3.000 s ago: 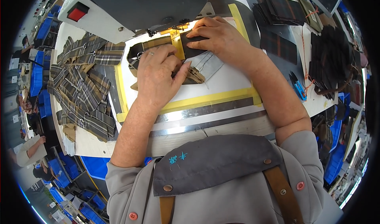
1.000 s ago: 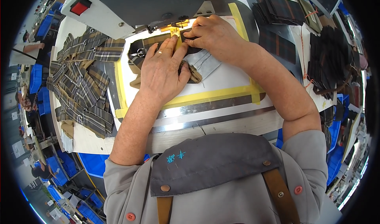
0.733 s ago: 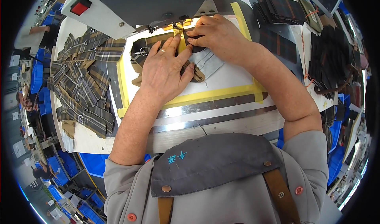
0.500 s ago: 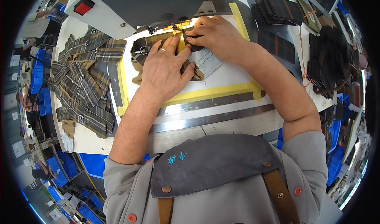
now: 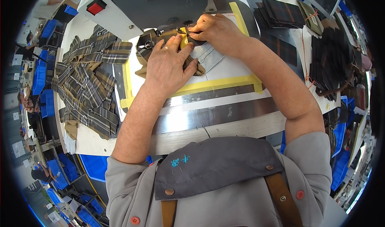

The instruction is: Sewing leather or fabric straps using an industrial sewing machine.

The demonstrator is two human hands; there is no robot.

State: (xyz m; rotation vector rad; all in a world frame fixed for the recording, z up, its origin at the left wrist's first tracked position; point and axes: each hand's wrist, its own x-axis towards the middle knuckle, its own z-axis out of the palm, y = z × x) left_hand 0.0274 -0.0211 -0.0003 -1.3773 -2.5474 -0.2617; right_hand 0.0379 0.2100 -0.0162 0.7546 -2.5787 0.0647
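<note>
My left hand [image 5: 166, 66] lies with its fingers spread on a folded brown-and-dark plaid cloth piece [image 5: 141, 72], beside the needle area of a sewing machine [image 5: 160, 6]. Part of that piece is hidden under the hand; a metal buckle [image 5: 146, 45] shows at its left. My right hand [image 5: 224, 34] is closed, thumb and fingers pinching the edge of a dark cloth piece [image 5: 195, 42] just right of the needle area. Between the hands a yellow strip [image 5: 184, 40] runs under the presser foot [image 5: 181, 30]. A pale grey-blue cloth [image 5: 210, 58] lies below the right hand.
Plaid straps with metal rings [image 5: 86, 82] are heaped at the left of the table. Stacks of dark plaid pieces [image 5: 280, 12] and black pieces [image 5: 327, 58] lie at the right. Yellow tape [image 5: 216, 84] frames the white work surface. Blue bins [image 5: 94, 167] stand below the table.
The cloth and both hands have moved slightly away from me, toward the machine. The view has also shifted a little. Both hands keep their hold.
</note>
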